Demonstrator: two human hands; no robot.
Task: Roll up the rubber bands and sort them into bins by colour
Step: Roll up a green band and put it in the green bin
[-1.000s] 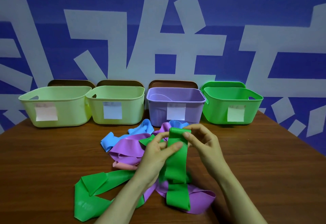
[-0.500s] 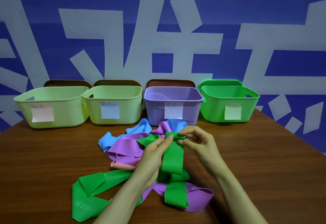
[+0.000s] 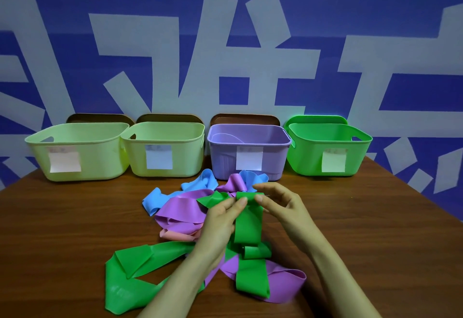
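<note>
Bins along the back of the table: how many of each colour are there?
Pale yellow-green bins: 2
Purple bin: 1
Green bin: 1
Total: 4

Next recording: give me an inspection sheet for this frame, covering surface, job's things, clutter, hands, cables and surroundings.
Surface: wooden table, bare around the pile.
Job's things: green band, top end rolled, held above purple bands, blue bands and a pink band; pale green bin, second pale green bin, purple bin and green bin in a row behind, each paper-labelled.
Clutter: nothing seen.
Grippers: left hand and right hand both pinch the green band's rolled end.
Cables: nothing seen.
Surroundings: blue wall with large pale shapes; lids stand behind the bins.
</note>
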